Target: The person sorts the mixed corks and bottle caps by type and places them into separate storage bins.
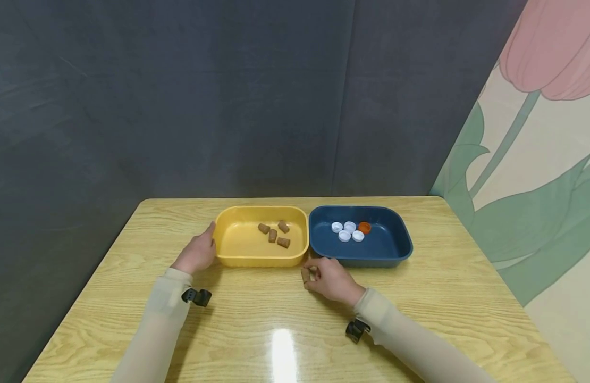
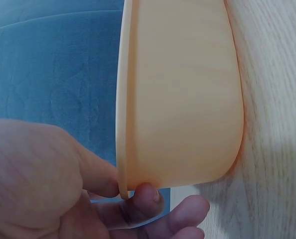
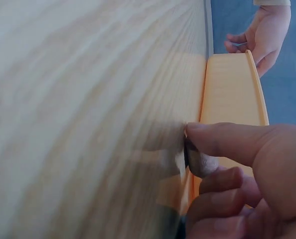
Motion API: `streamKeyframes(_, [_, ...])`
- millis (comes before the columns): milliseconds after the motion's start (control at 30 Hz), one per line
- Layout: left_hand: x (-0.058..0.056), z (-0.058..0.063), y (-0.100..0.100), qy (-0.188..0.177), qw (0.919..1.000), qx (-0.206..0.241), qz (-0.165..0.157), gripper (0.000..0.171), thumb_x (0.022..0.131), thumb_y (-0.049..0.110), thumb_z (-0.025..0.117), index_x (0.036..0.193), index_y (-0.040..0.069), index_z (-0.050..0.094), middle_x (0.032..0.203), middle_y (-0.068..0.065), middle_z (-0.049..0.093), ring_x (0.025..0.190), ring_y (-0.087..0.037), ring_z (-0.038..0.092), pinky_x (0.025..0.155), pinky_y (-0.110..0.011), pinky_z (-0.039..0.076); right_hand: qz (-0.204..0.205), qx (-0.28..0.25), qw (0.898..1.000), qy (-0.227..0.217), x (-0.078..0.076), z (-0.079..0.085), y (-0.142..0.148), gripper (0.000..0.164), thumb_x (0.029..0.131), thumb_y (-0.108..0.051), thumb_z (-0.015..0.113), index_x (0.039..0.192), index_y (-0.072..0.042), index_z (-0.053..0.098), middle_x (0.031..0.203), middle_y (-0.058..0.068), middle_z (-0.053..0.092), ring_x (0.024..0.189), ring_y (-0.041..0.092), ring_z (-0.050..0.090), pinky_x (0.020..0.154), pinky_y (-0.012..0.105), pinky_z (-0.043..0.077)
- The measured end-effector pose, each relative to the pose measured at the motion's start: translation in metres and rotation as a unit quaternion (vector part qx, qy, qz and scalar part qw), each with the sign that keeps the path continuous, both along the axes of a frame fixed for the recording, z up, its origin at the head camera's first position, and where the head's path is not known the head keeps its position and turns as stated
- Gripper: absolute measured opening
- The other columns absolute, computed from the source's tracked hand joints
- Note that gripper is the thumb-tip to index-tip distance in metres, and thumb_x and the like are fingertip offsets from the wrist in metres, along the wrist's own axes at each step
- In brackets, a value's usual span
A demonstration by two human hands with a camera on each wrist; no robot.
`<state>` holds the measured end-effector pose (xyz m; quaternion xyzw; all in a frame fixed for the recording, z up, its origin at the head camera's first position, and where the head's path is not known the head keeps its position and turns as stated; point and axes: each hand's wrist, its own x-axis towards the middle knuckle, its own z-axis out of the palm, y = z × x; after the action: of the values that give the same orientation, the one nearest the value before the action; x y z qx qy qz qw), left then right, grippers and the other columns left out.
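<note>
My left hand [image 1: 197,251] grips the left end of a yellow plastic bin [image 1: 256,261], its thumb and fingers on the rim in the left wrist view. Several brown corks [image 1: 273,235] lie inside that bin, toward its right half. In front of the bins, at table level, my right hand [image 1: 334,279] pinches another cork [image 3: 202,163] between thumb and fingers. This cork is close to the front of the yellow bin and partly hidden by the fingers.
A dark blue bin [image 1: 362,263] stands right beside the yellow one. It holds several white bottle caps [image 1: 344,235] and one orange cap [image 1: 364,227]. Both bins stand near the back edge of the wooden table [image 1: 247,330], before a dark curtain [image 1: 228,106].
</note>
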<state>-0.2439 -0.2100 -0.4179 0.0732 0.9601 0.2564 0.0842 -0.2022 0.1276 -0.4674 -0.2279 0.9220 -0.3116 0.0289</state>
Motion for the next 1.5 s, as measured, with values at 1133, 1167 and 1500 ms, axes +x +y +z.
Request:
streamKeyframes(1133, [0.000, -0.003, 0.000, -0.007, 1.0000, 0.000, 0.005, 0.058, 0.106, 0.008, 0.028, 0.157, -0.009, 0.006, 0.093, -0.022, 0.061, 0.051, -0.015, 0.037, 0.062, -0.034, 0.042, 0.013, -0.141, 0.988, -0.056, -0.018, 0.050, -0.023, 0.036, 0.082, -0.034, 0.083, 0.113, -0.017, 0.077, 0.056, -0.007, 0.029, 0.051, 0.009, 0.028, 0.052, 0.024, 0.025])
streamKeyframes(1167, [0.000, -0.003, 0.000, -0.007, 1.0000, -0.002, 0.005, 0.058, 0.106, 0.008, 0.028, 0.157, -0.009, 0.006, 0.096, -0.023, 0.062, 0.052, -0.015, 0.038, 0.063, -0.034, 0.042, 0.010, -0.142, 0.988, -0.054, -0.022, 0.053, -0.024, 0.035, 0.083, -0.033, 0.083, 0.113, -0.018, 0.077, 0.056, -0.006, 0.028, 0.051, 0.010, 0.027, 0.051, 0.024, 0.025])
streamKeyframes(1500, [0.000, 0.000, 0.000, 0.000, 1.0000, -0.003, 0.001, 0.058, 0.106, 0.007, 0.028, 0.156, -0.011, 0.006, 0.081, -0.013, 0.056, 0.050, -0.015, 0.039, 0.059, -0.033, 0.041, -0.023, -0.124, 0.991, -0.048, -0.067, 0.062, -0.037, 0.033, 0.085, -0.028, 0.082, 0.113, -0.013, 0.076, 0.055, -0.004, 0.030, 0.047, 0.012, 0.027, 0.047, 0.026, 0.025])
